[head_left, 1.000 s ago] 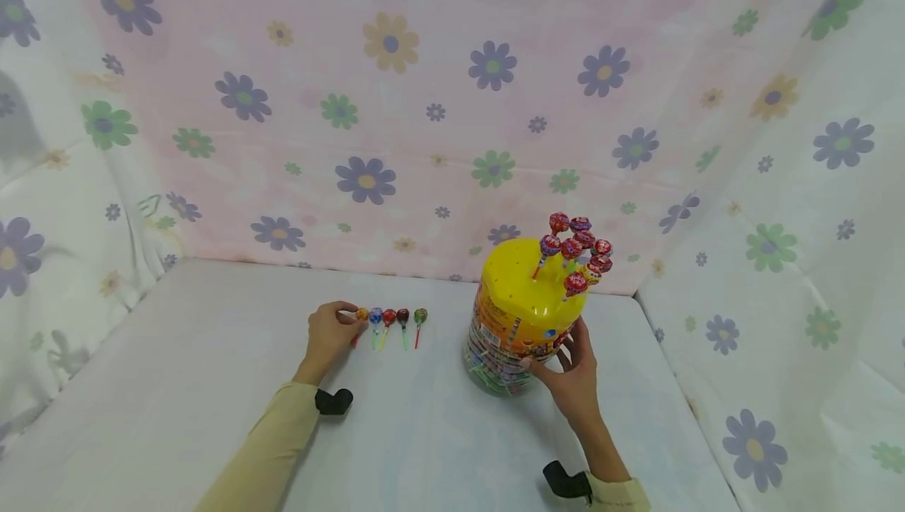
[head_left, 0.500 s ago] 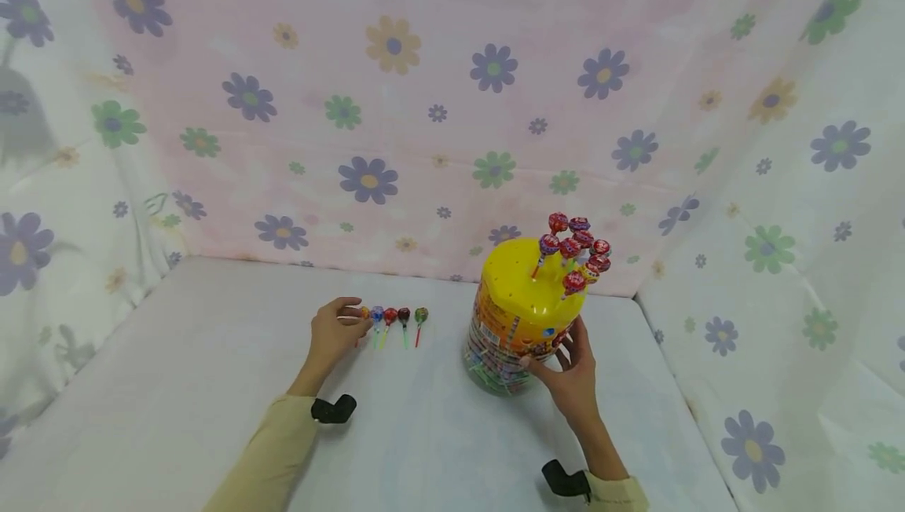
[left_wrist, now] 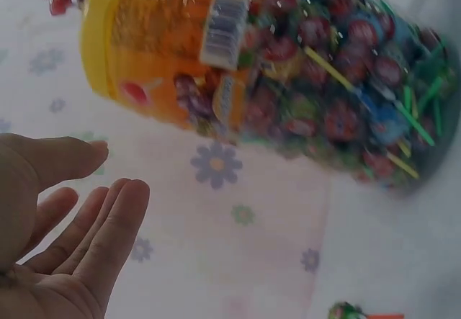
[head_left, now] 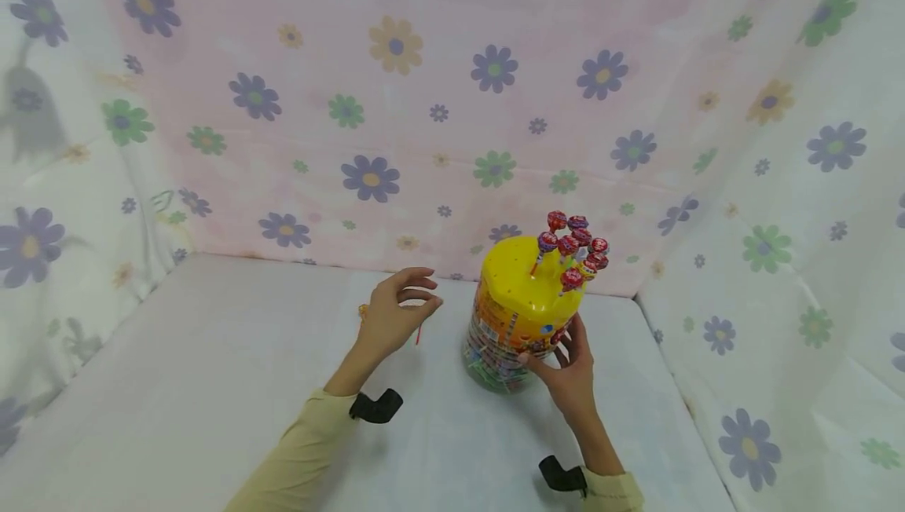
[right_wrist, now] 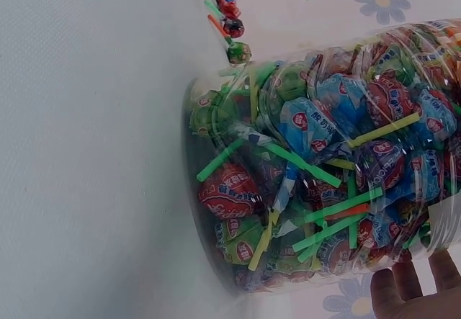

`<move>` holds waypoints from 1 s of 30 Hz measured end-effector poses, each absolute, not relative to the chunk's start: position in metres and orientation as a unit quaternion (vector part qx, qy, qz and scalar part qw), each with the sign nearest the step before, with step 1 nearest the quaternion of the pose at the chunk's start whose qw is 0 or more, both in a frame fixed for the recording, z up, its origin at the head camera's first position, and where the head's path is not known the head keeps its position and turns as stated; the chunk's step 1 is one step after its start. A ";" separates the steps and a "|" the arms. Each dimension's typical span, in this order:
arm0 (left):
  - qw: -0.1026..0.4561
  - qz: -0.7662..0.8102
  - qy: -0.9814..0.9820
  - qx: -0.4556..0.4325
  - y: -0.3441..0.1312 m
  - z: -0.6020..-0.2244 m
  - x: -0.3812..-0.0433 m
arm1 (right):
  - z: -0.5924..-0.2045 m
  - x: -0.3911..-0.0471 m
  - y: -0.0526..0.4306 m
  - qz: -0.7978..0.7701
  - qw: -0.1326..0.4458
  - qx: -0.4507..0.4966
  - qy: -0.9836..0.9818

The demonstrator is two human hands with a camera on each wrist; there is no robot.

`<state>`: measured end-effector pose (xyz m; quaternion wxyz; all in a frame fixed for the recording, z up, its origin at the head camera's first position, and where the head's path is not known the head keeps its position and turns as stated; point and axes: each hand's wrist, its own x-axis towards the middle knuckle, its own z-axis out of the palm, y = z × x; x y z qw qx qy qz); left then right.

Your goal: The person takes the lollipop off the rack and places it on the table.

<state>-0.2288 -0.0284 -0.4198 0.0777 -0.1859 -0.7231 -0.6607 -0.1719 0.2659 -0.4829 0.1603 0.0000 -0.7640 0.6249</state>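
A clear plastic jar (head_left: 488, 367) filled with wrapped lollipops stands on the table, topped by a yellow lid (head_left: 519, 288). Several red and purple lollipops (head_left: 568, 246) stick up from holes in the lid's right side. My right hand (head_left: 574, 378) grips the jar's near right side, thumb in front and fingers around it. Left of the jar, my left hand (head_left: 392, 320) is raised over the table, its fingers spread and holding nothing. It hides most of a row of loose lollipops; the right wrist view shows that row, with a green lollipop (right_wrist: 238, 52) nearest the jar.
A white-covered table (head_left: 212, 386) lies under everything. Flower-printed cloth (head_left: 424, 143) hangs behind it and at both sides. Black camera mounts sit on both wrists, the left mount (head_left: 377, 407) and the right mount (head_left: 561, 474).
My left hand has left the orange lollipop at the row's left end and moved right, towards the jar. The orange lollipop stays on the table. My right hand keeps its hold on the jar.
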 end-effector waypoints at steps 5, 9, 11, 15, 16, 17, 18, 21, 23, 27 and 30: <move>0.089 -0.675 -0.691 -0.243 -0.002 -0.390 -0.215 | -0.483 -0.171 0.267 0.626 0.163 -0.003 -0.763; 0.091 -0.670 -0.685 -0.270 0.014 -0.374 -0.206 | -0.480 -0.168 0.266 0.629 0.155 -0.009 -0.762; 0.092 -0.666 -0.686 -0.278 0.021 -0.367 -0.203 | -0.479 -0.168 0.266 0.631 0.153 -0.007 -0.761; 0.104 -0.657 -0.689 -0.287 0.032 -0.356 -0.203 | -0.478 -0.169 0.265 0.629 0.155 -0.002 -0.762; 0.105 -0.658 -0.686 -0.292 0.035 -0.354 -0.203 | -0.478 -0.169 0.265 0.627 0.156 -0.003 -0.763; 0.106 -0.659 -0.683 -0.296 0.039 -0.352 -0.204 | -0.478 -0.168 0.266 0.626 0.157 -0.004 -0.764; 0.106 -0.662 -0.678 -0.301 0.042 -0.351 -0.205 | -0.478 -0.168 0.266 0.625 0.159 -0.004 -0.764; 0.104 -0.668 -0.666 -0.315 0.050 -0.347 -0.208 | -0.480 -0.168 0.268 0.624 0.160 -0.008 -0.765; 0.108 -0.670 -0.662 -0.319 0.054 -0.346 -0.209 | -0.481 -0.170 0.268 0.624 0.158 -0.008 -0.766; 0.116 -0.664 -0.666 -0.320 0.060 -0.345 -0.211 | -0.483 -0.172 0.269 0.623 0.155 -0.005 -0.766; 0.122 -0.660 -0.667 -0.323 0.063 -0.344 -0.214 | -0.482 -0.173 0.268 0.625 0.154 0.002 -0.765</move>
